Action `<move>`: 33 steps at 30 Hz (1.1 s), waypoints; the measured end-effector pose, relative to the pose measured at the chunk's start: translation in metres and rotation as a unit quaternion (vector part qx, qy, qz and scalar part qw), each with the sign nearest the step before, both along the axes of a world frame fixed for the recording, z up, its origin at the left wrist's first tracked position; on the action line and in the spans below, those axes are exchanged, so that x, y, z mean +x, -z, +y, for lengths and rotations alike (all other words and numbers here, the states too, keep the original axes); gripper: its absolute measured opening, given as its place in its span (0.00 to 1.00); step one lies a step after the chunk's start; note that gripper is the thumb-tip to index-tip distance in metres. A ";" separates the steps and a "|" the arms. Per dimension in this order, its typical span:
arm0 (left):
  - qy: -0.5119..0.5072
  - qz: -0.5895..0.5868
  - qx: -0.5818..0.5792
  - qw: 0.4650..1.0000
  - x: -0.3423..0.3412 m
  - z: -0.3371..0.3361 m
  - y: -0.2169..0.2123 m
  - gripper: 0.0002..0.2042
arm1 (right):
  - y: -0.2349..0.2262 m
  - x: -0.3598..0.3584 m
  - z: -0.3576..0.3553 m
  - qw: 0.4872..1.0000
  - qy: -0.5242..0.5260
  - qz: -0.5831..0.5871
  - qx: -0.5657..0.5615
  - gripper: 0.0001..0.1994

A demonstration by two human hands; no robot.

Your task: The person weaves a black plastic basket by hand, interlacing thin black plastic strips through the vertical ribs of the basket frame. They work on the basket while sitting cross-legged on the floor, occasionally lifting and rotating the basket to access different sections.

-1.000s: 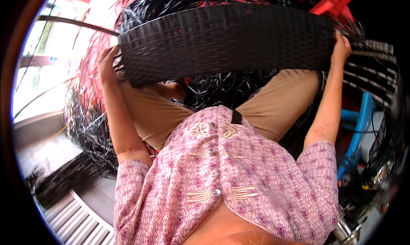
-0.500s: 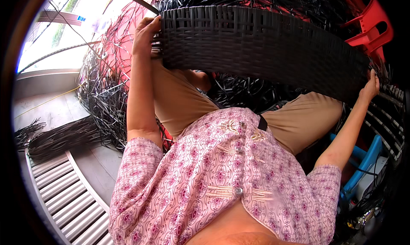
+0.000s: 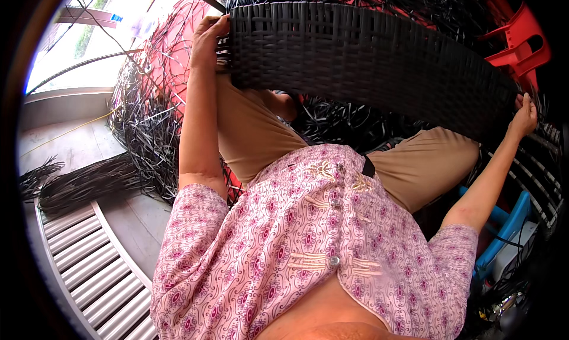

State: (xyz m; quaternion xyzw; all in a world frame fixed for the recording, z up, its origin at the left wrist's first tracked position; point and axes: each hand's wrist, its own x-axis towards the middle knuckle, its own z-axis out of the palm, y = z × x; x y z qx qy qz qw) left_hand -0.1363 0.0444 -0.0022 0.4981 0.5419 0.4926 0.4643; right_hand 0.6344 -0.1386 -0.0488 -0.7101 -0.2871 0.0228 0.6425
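A long, slightly curved panel (image 3: pixel 367 64) woven from flat dark strips spans the upper middle above my lap. At its upper left corner my left hand (image 3: pixel 207 40) is closed on the end, the fingers at the edge and the arm stretched out. My right hand (image 3: pixel 524 117) is at the lower right end of the panel with its fingers drawn together against the edge. What lies behind the panel's rim at the fingers is hidden. Along the top edge the weave looks looser, with upright strips showing.
Heaps of loose black strips (image 3: pixel 148 120) lie around, over red material. A red plastic chair (image 3: pixel 521 46) stands at upper right, a blue frame (image 3: pixel 504 233) below it. Bundled dark strips (image 3: pixel 89 183) rest by a slatted silver rack (image 3: pixel 89 263) at left.
The view has shifted slightly. My right hand has edged a little to the right along the panel's end. My left hand keeps its hold on the other end.
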 end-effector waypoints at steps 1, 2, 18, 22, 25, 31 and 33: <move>-0.002 0.004 -0.001 1.000 -0.001 0.001 0.000 0.06 | -0.004 -0.001 0.002 1.000 -0.002 -0.018 -0.022 0.12; -0.003 0.006 -0.005 1.000 0.002 0.000 0.002 0.06 | -0.011 -0.006 0.002 0.998 -0.002 -0.038 -0.046 0.12; -0.016 0.031 -0.083 0.996 -0.010 0.015 0.013 0.09 | -0.023 -0.061 0.010 0.991 0.125 -0.036 -0.013 0.13; -0.100 0.171 0.054 0.979 -0.021 0.021 0.009 0.11 | -0.037 -0.061 -0.010 0.918 0.207 -0.276 -0.194 0.24; -0.263 0.441 0.373 0.773 0.026 -0.010 -0.012 0.12 | -0.064 -0.105 -0.033 0.798 0.274 -0.530 -0.087 0.23; 0.177 0.376 0.441 0.796 0.204 -0.111 -0.019 0.18 | -0.056 -0.291 -0.005 0.833 -0.188 -0.519 -0.036 0.17; 0.201 0.390 0.433 0.788 0.226 -0.116 -0.004 0.19 | -0.042 -0.304 0.004 0.830 -0.198 -0.519 -0.049 0.20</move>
